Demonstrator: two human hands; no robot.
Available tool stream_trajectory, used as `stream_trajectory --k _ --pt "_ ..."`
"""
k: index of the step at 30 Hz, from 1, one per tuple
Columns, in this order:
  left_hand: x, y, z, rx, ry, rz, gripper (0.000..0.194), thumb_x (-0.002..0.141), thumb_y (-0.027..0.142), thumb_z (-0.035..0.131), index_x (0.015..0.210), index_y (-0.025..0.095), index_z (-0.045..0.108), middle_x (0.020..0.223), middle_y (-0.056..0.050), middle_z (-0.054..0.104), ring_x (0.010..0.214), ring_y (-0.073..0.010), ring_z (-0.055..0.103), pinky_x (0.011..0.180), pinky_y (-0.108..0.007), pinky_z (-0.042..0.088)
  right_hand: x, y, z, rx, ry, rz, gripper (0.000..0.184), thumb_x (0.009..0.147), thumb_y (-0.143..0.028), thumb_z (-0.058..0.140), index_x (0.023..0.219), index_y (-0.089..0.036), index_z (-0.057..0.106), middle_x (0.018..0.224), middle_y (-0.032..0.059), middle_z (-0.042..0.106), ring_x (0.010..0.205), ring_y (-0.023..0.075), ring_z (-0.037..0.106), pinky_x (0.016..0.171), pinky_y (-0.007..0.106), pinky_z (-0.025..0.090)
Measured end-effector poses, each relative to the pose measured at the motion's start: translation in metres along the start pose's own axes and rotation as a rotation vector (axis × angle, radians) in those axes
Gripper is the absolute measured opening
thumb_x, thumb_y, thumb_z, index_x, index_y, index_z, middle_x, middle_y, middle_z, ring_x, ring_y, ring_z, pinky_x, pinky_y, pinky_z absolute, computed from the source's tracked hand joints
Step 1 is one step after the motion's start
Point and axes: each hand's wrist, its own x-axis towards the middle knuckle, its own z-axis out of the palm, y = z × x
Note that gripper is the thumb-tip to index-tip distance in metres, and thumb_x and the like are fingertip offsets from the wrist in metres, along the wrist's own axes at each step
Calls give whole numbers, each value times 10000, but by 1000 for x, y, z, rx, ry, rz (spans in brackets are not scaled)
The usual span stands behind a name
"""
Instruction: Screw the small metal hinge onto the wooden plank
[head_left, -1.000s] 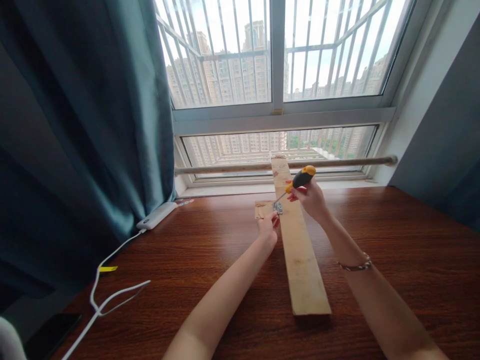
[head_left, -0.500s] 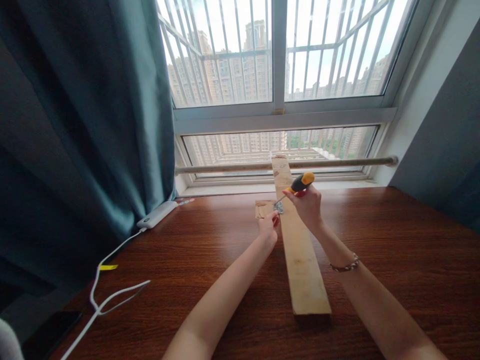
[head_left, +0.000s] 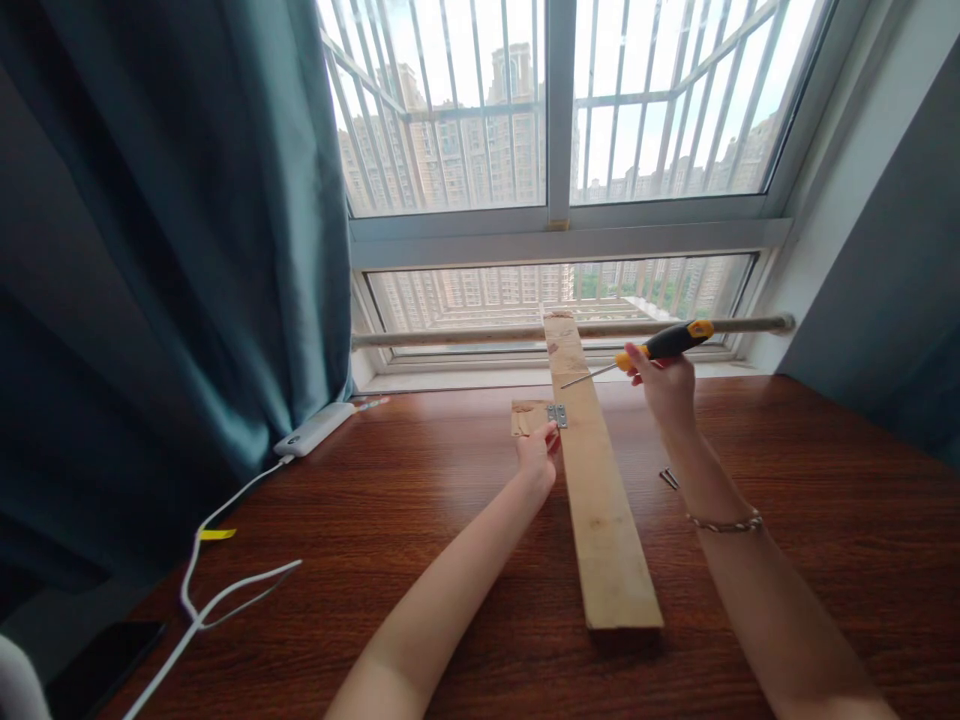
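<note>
R hand (head_left: 670, 395) is closed round driver (head_left: 670, 342), pinching front of handle; shaft runs L of that grip, tip over board (head_left: 609, 530), which lies btwn hands. L hand (head_left: 537, 460) has fingertips at nr edge of hinge (head_left: 556, 415); can't tell if pinching. Block (head_left: 526, 417) sits just beyond L hand. Screws (head_left: 667, 479) lie nearside of R grip, by wrist, on table (head_left: 772, 600).

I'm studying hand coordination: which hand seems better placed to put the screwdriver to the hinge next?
Probably the right hand: it holds the screwdriver, whose tip is over the long board, near the hinge. The left hand is at the hinge's near edge, without a tool.
</note>
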Motion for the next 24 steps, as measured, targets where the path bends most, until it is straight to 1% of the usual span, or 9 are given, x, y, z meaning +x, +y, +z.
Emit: stream_trajectory --k 3,6,9,11,12,14,18,22,24 --pt "2 -1 -1 3 2 6 189 607 -21 637 674 143 574 615 -1 631 517 -86 560 556 -211 453 24 7 -22 87 71 43 377 657 -513 689 751 -175 552 667 21 630 552 162 632 493 271 535" --pt "3 -2 -1 6 5 0 201 590 -12 660 665 146 561 604 2 625 514 -87 561 560 -213 458 46 30 -44 36 47 171 274 696 -423 658 757 -187 532 643 15 611 455 142 583 431 282 515" --pt "1 0 0 1 1 -7 205 592 -16 657 678 145 562 600 4 625 512 -90 567 560 -215 464 63 64 -63 -330 20 245 191 711 -348 643 736 -174 569 570 49 598 423 168 557 388 291 461" --pt "0 1 0 -2 -5 -6 208 595 -19 651 701 143 572 610 4 632 514 -90 572 553 -210 462 69 86 -71 -651 -72 304 179 752 -320 600 776 -145 622 529 77 596 493 223 608 438 313 473" --pt "0 1 0 -1 -6 -8 207 595 -16 654 703 142 572 610 4 632 514 -90 574 548 -207 460 71 97 -75 -776 -118 337 191 771 -301 575 806 -126 642 525 90 600 541 246 633 471 321 483" --pt "1 1 0 5 -1 -15 203 594 0 670 691 142 561 605 5 630 511 -90 573 541 -206 458 71 113 -80 -912 -178 393 208 774 -241 563 854 -76 662 543 121 614 620 280 662 525 332 499" --pt "4 0 -1 17 19 -22 228 597 11 688 682 152 530 592 12 620 495 -88 563 528 -206 455 64 134 -87 -1023 -247 492 257 714 -133 600 916 14 661 649 193 646 715 323 676 604 355 517" --pt "6 -1 -1 9 28 -21 215 636 -1 655 695 155 519 593 9 614 495 -88 561 508 -203 444 56 141 -93 -1103 -298 535 328 713 -199 651 1001 -42 659 750 192 665 830 324 669 725 380 522" --pt "6 -1 -1 7 24 -19 208 646 -4 647 708 153 526 610 3 621 502 -90 565 499 -202 436 52 143 -94 -1125 -317 537 362 710 -256 675 1018 -67 659 789 200 667 877 337 659 790 424 506"
